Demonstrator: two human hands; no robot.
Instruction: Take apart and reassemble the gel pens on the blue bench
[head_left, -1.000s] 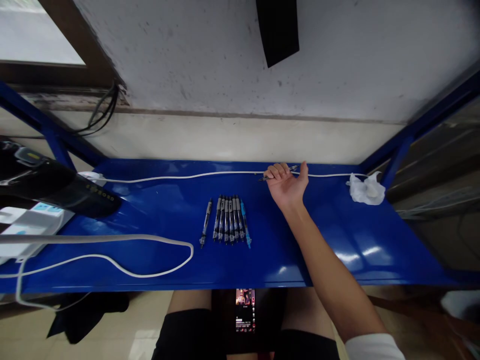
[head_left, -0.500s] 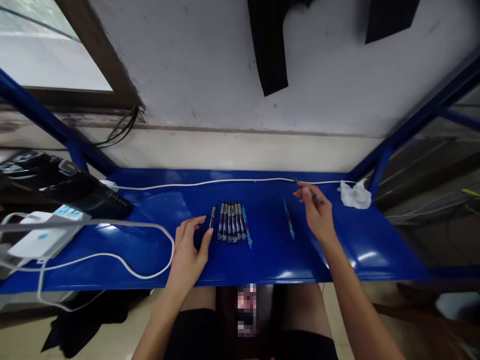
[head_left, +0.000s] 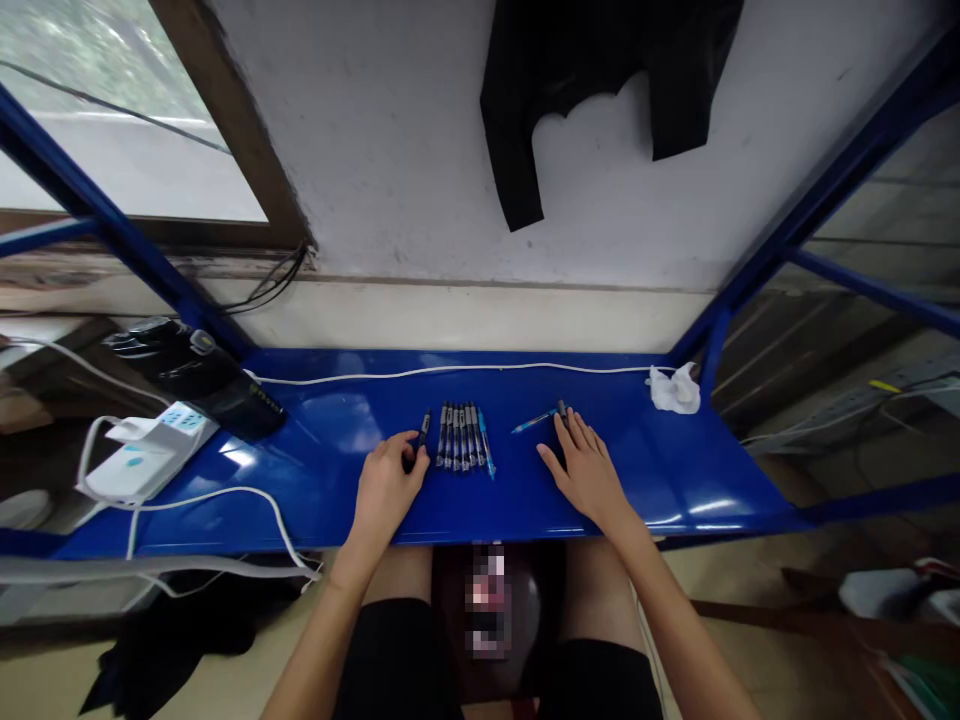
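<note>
Glossy blue tabletop [head_left: 337, 410]: set along a grey-white wall [head_left: 390, 170], between the bars of a blue metal frame [head_left: 135, 245].
White plastic power strip [head_left: 124, 478]: at the left end, with a pale cable [head_left: 247, 489] looping near it.
Black cylindrical bottle [head_left: 217, 390]: just right of the strip, toward the wall.
Left hand [head_left: 386, 490]: my fingers curl, thumb and forefinger drawn together at the near end of a slim black-and-grey pen [head_left: 425, 425]; I cannot tell whether they grip it.
Row of black-and-grey pens [head_left: 457, 440]: side by side between my hands, a light-blue plastic pen [head_left: 486, 445] along its right edge.
Second light-blue pen [head_left: 529, 424]: lying slanted, its right end near my right fingertips.
Right hand [head_left: 589, 475]: palm down, fingers stretched out, thumb apart, the tips at a dark grey pen [head_left: 562, 408] that they partly hide.
Crumpled white wad [head_left: 673, 392]: well right of me, near the wall.
</note>
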